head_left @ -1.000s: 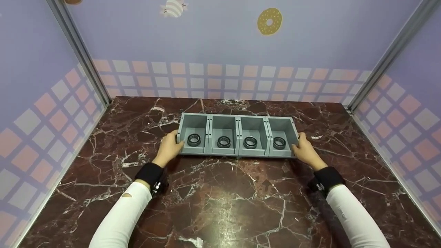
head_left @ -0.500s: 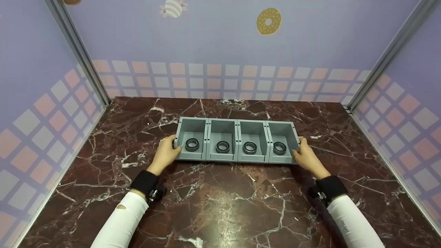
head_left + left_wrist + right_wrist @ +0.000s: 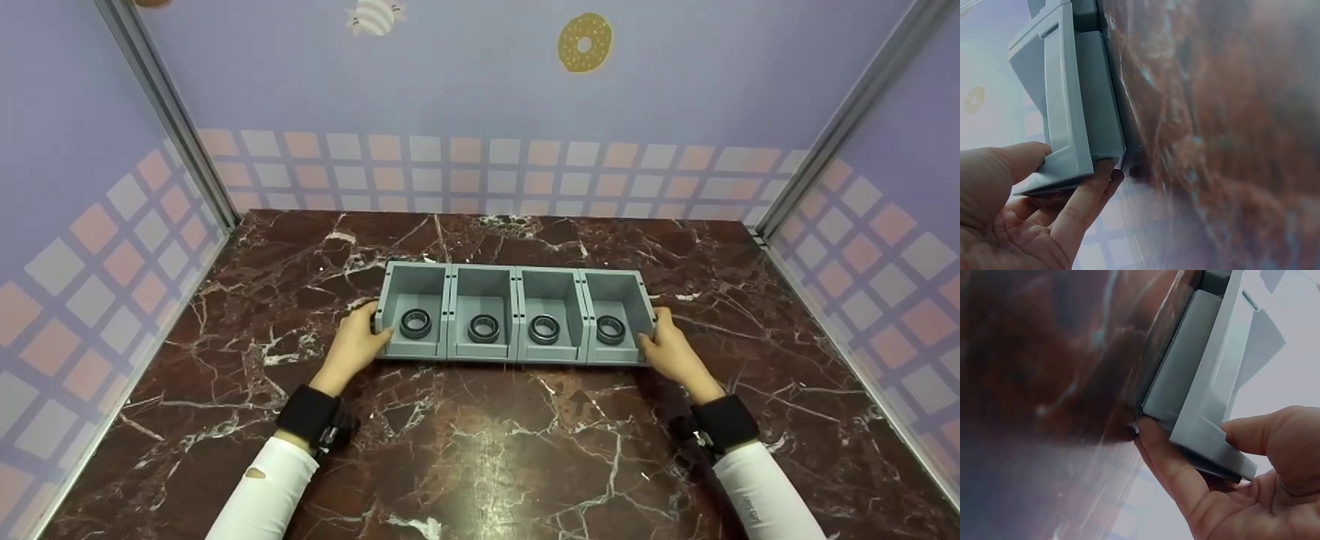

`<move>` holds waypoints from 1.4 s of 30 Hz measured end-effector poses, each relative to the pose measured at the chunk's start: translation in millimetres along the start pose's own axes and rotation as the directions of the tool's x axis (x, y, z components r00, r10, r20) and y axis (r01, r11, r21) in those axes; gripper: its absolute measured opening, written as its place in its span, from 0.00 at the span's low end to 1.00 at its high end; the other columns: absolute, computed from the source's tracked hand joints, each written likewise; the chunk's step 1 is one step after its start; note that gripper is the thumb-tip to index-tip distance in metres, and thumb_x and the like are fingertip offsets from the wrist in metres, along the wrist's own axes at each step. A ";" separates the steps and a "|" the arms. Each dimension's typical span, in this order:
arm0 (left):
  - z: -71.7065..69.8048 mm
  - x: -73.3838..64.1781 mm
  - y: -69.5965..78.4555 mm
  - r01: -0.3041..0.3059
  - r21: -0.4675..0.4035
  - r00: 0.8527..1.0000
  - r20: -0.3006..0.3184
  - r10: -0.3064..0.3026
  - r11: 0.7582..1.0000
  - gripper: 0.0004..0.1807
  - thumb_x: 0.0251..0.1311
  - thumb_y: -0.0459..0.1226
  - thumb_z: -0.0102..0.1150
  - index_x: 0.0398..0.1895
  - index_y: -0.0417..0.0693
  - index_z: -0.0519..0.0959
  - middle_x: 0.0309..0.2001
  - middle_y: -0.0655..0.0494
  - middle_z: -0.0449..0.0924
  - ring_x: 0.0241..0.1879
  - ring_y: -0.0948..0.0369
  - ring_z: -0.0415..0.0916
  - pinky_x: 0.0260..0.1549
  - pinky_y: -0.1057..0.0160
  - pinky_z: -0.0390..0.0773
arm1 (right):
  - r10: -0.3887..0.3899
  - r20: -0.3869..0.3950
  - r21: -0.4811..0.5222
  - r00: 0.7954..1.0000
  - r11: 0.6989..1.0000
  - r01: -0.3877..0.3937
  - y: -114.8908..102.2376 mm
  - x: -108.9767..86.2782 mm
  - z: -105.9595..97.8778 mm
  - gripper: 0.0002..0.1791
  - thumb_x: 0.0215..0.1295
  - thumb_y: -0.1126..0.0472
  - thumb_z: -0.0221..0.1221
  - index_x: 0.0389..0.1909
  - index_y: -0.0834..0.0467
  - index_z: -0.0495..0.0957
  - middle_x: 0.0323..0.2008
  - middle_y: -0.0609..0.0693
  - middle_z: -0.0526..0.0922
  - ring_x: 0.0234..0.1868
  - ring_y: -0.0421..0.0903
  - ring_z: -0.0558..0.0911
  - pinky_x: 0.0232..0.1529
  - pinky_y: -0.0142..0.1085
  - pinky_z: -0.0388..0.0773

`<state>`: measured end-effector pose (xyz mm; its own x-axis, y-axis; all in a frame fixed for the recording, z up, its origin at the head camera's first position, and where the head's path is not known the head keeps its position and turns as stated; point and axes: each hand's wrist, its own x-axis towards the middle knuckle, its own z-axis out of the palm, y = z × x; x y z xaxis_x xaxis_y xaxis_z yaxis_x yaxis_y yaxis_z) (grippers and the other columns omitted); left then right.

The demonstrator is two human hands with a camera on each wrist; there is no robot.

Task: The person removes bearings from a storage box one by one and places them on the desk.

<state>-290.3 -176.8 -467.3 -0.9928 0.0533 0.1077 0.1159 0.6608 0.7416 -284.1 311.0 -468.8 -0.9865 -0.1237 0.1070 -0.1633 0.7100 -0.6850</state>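
A row of several joined grey storage bins (image 3: 483, 351) lies across the middle of the table in the head view, open tops facing up. One dark ring-shaped bearing sits in each bin, from the leftmost bearing (image 3: 415, 323) to the rightmost bearing (image 3: 610, 329). My left hand (image 3: 351, 346) grips the row's left end; in the left wrist view its thumb lies at the front lip and fingers reach under the base. Likewise my right hand (image 3: 673, 351) holds the right end, thumb on the lip (image 3: 1213, 444) and fingers beneath, as the right wrist view shows.
The brown marbled table (image 3: 480, 450) extends in front of the bins and behind them. Patterned panels (image 3: 480, 90) enclose it at the back and both sides, with metal posts (image 3: 176, 112) at the rear corners. Each wrist wears a black band (image 3: 309, 415).
Both hands have drawn the row of bins toward me, down in the head view, keeping their grip on its ends. The bearings have travelled along inside.
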 end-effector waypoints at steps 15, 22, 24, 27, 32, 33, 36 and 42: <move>-5.2 -14.1 2.3 -0.012 -0.016 1.000 0.018 0.012 1.000 0.25 0.67 0.25 0.61 0.66 0.24 0.71 0.51 0.29 0.82 0.39 0.43 0.84 0.39 0.50 0.79 | -0.036 -0.034 0.001 0.999 0.999 0.036 -0.5 -12.2 2.6 0.21 0.71 0.77 0.50 0.61 0.77 0.57 0.43 0.74 0.80 0.38 0.61 0.80 0.36 0.46 0.76; -5.0 -14.7 2.7 -0.008 -0.009 1.000 0.012 0.008 1.000 0.25 0.67 0.25 0.61 0.66 0.24 0.71 0.53 0.28 0.81 0.44 0.41 0.84 0.42 0.47 0.80 | -0.034 -0.032 -0.003 0.999 0.999 0.034 -2.0 -15.2 2.3 0.21 0.71 0.76 0.50 0.61 0.77 0.57 0.46 0.77 0.78 0.43 0.65 0.81 0.40 0.52 0.76; -4.5 -15.5 2.9 0.002 -0.014 1.000 0.020 -0.002 1.000 0.26 0.68 0.25 0.60 0.67 0.24 0.70 0.54 0.28 0.81 0.45 0.41 0.83 0.43 0.47 0.80 | -0.028 -0.029 -0.010 0.999 1.000 0.028 -2.1 -15.7 2.5 0.21 0.71 0.76 0.50 0.61 0.77 0.57 0.46 0.77 0.78 0.42 0.65 0.81 0.39 0.52 0.76; -3.9 -16.7 2.8 0.017 -0.015 1.000 0.027 -0.016 1.000 0.27 0.68 0.25 0.60 0.68 0.24 0.69 0.55 0.28 0.80 0.46 0.41 0.83 0.43 0.48 0.81 | -0.023 -0.029 -0.021 0.999 1.000 0.022 -2.0 -16.2 3.1 0.21 0.72 0.76 0.50 0.62 0.77 0.57 0.45 0.77 0.79 0.41 0.64 0.81 0.38 0.51 0.76; -2.7 -17.9 2.4 0.027 -0.016 0.999 0.027 -0.026 1.000 0.27 0.68 0.26 0.60 0.69 0.24 0.69 0.55 0.28 0.80 0.47 0.40 0.83 0.43 0.48 0.81 | -0.024 -0.033 -0.029 0.999 0.999 0.023 -1.1 -16.1 4.0 0.21 0.71 0.76 0.51 0.61 0.78 0.58 0.43 0.76 0.79 0.38 0.63 0.81 0.35 0.49 0.76; -2.6 -18.0 2.4 0.027 -0.014 0.999 0.028 -0.026 1.000 0.27 0.68 0.26 0.60 0.69 0.24 0.69 0.56 0.28 0.80 0.47 0.40 0.83 0.43 0.49 0.80 | -0.023 -0.034 -0.031 0.999 0.999 0.022 -1.1 -16.1 3.9 0.21 0.71 0.76 0.51 0.61 0.78 0.58 0.42 0.75 0.80 0.38 0.62 0.81 0.34 0.49 0.76; -2.7 -18.8 3.2 0.027 -0.008 0.999 0.034 -0.027 1.000 0.28 0.69 0.26 0.60 0.70 0.24 0.68 0.58 0.28 0.79 0.45 0.41 0.83 0.39 0.52 0.78 | -0.007 -0.026 -0.031 1.000 0.999 0.006 -1.9 -16.0 3.0 0.22 0.72 0.75 0.51 0.61 0.78 0.57 0.41 0.75 0.80 0.36 0.62 0.82 0.33 0.48 0.77; -2.8 -19.0 3.7 0.019 -0.005 0.999 0.033 -0.019 1.000 0.28 0.69 0.26 0.60 0.70 0.24 0.68 0.58 0.28 0.78 0.45 0.41 0.83 0.38 0.53 0.77 | 0.031 0.002 -0.044 1.000 0.999 -0.031 -3.8 -16.3 1.4 0.23 0.73 0.74 0.53 0.63 0.77 0.57 0.36 0.70 0.82 0.29 0.55 0.82 0.29 0.44 0.75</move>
<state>-270.9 -177.5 -464.8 -0.9953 0.0652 0.0721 0.0972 0.6577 0.7470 -267.3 309.3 -468.9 -0.9911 -0.1032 0.0841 -0.1330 0.7430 -0.6559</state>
